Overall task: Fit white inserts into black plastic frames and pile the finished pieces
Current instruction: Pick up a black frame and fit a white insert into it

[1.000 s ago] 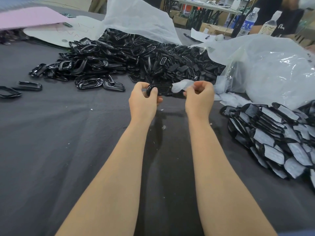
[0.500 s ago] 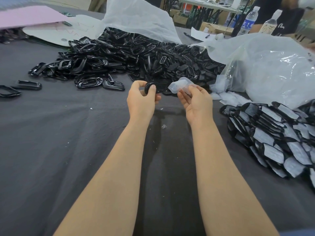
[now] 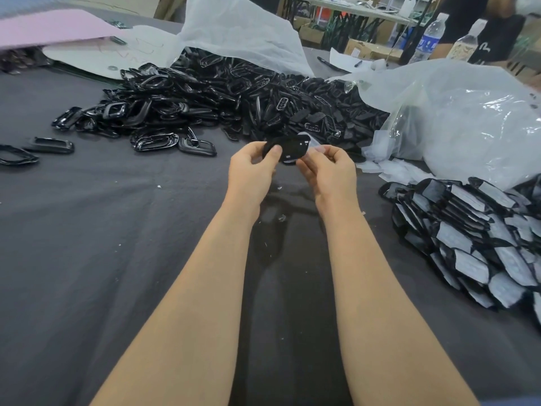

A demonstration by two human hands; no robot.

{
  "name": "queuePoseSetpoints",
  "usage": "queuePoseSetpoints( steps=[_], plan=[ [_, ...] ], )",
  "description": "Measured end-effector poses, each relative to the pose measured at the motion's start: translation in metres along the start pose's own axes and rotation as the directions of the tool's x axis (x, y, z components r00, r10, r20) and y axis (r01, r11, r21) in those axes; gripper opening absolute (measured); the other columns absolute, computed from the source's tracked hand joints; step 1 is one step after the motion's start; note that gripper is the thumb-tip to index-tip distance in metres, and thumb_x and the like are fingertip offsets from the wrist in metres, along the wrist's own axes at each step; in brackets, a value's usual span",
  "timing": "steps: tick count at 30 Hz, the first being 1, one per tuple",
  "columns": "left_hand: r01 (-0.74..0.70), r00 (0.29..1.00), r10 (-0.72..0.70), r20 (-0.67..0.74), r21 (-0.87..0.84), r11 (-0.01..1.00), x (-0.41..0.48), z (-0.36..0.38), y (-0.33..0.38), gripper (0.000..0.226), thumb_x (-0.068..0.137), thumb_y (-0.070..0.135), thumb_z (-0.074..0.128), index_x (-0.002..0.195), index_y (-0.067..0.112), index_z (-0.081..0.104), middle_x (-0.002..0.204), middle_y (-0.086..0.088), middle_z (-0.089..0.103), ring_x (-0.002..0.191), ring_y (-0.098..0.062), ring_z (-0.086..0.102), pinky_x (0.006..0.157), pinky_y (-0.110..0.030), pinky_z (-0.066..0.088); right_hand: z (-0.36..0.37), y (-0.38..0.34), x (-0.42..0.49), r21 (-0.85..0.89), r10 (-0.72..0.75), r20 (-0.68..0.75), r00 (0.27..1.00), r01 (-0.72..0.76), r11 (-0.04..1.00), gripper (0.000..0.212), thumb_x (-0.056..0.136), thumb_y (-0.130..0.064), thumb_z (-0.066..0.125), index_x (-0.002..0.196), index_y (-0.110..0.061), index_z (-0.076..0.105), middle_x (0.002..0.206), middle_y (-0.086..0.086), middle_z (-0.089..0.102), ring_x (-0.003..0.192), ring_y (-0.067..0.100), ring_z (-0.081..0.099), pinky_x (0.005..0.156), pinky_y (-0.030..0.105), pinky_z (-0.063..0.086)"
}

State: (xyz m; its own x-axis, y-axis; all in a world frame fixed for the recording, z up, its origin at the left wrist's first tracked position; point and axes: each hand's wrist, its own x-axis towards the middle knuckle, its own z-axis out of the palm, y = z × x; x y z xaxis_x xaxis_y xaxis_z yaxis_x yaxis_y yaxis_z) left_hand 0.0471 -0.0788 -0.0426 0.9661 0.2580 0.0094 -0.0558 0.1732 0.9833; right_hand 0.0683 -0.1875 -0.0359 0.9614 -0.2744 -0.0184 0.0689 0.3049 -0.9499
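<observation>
My left hand [image 3: 251, 168] grips a black plastic frame [image 3: 289, 148] by its left end, thumb on top, above the dark cloth. My right hand [image 3: 329, 168] pinches a thin white insert [image 3: 314, 144] that lies mostly behind the frame's right end. The frame's flat face is turned toward me. A big heap of loose black frames [image 3: 222, 104] lies just beyond my hands. The pile of finished pieces [image 3: 474, 238], black with white inserts showing, sits at the right.
A clear plastic bag [image 3: 468, 118] bulges at the right rear, with loose white inserts [image 3: 392, 169] spilled at its foot. White wrapping [image 3: 240, 33] covers the far heap. Stray frames [image 3: 49, 145] lie at the left. A pink sheet [image 3: 44, 27] and water bottles [image 3: 429, 39] stand at the back.
The frame has turned from edge-on to flat face toward me. The white insert, earlier held apart to the right, now sits against the frame's right end behind it.
</observation>
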Motion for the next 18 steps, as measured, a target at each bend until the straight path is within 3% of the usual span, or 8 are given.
queuePoseSetpoints(
  steps=[4,7,9,12,15,17,18],
  plan=[
    [0.013,1.000,-0.012,0.013,-0.026,1.000,0.000,0.002,0.000,0.007,0.096,0.010,0.056,0.094,0.010,0.063,0.082,0.000,0.065,0.074,-0.006,0.063,0.073,-0.019,0.056,0.002,-0.001,-0.001,0.030,-0.007,0.012,1.000,0.006,1.000,0.018,0.093,0.004,0.053,0.083,-0.011,0.052,0.084,0.009,0.062,0.074,0.014,0.065,0.062,0.020,0.056],
    [0.004,1.000,-0.004,-0.001,-0.130,0.991,-0.001,0.001,0.002,0.013,0.097,0.007,0.055,0.087,0.008,0.063,0.075,0.001,0.065,0.066,-0.002,0.062,0.074,-0.018,0.055,-0.001,0.001,-0.002,-0.091,-0.067,-0.068,0.995,0.060,0.994,0.019,0.093,0.003,0.052,0.083,-0.013,0.050,0.079,0.006,0.064,0.067,0.009,0.067,0.063,0.019,0.056],
    [0.037,0.999,-0.039,-0.001,-0.291,0.956,0.000,-0.002,0.005,0.018,0.097,0.005,0.054,0.082,0.009,0.063,0.072,0.002,0.065,0.065,-0.002,0.062,0.072,-0.018,0.055,-0.005,0.003,-0.001,-0.227,-0.130,-0.134,0.982,0.097,0.969,0.018,0.093,0.000,0.052,0.084,-0.015,0.049,0.077,0.002,0.064,0.068,0.010,0.067,0.070,0.021,0.055],
    [0.109,0.994,-0.097,0.051,-0.512,0.852,0.001,-0.007,0.010,0.020,0.097,0.004,0.053,0.079,0.007,0.062,0.070,0.002,0.066,0.067,-0.004,0.064,0.070,-0.017,0.055,-0.008,0.005,-0.002,-0.596,-0.289,-0.060,0.956,0.198,0.778,0.008,0.093,-0.008,0.052,0.094,-0.013,0.059,0.087,-0.003,0.062,0.080,0.009,0.057,0.070,0.002,0.040],
    [0.143,0.990,-0.115,0.084,-0.556,0.819,0.001,-0.007,0.012,0.018,0.097,0.004,0.052,0.081,0.006,0.061,0.072,-0.001,0.065,0.068,-0.006,0.064,0.071,-0.018,0.055,-0.003,0.005,-0.006,-0.689,-0.366,0.089,0.927,0.322,0.650,0.023,0.092,-0.009,0.052,0.109,-0.009,0.067,0.101,-0.002,0.062,0.096,0.009,0.053,0.073,0.001,0.032],
    [0.142,0.990,-0.111,0.089,-0.524,0.840,0.000,-0.006,0.012,0.019,0.097,0.005,0.052,0.081,0.007,0.061,0.070,0.001,0.066,0.068,-0.006,0.064,0.072,-0.019,0.056,0.002,0.000,-0.009,-0.651,-0.410,0.063,0.910,0.349,0.674,0.022,0.096,-0.017,0.049,0.102,-0.009,0.069,0.099,0.001,0.068,0.095,0.013,0.059,0.075,0.009,0.037],
    [0.137,0.990,-0.105,0.092,-0.496,0.857,0.000,-0.005,0.012,0.019,0.097,0.005,0.052,0.080,0.008,0.061,0.068,0.003,0.066,0.068,-0.005,0.064,0.072,-0.019,0.056,0.004,-0.003,-0.009,-0.579,-0.357,0.033,0.933,0.309,0.755,0.027,0.098,-0.025,0.048,0.094,-0.010,0.070,0.089,0.001,0.069,0.084,0.012,0.062,0.072,0.013,0.042]
  ],
)
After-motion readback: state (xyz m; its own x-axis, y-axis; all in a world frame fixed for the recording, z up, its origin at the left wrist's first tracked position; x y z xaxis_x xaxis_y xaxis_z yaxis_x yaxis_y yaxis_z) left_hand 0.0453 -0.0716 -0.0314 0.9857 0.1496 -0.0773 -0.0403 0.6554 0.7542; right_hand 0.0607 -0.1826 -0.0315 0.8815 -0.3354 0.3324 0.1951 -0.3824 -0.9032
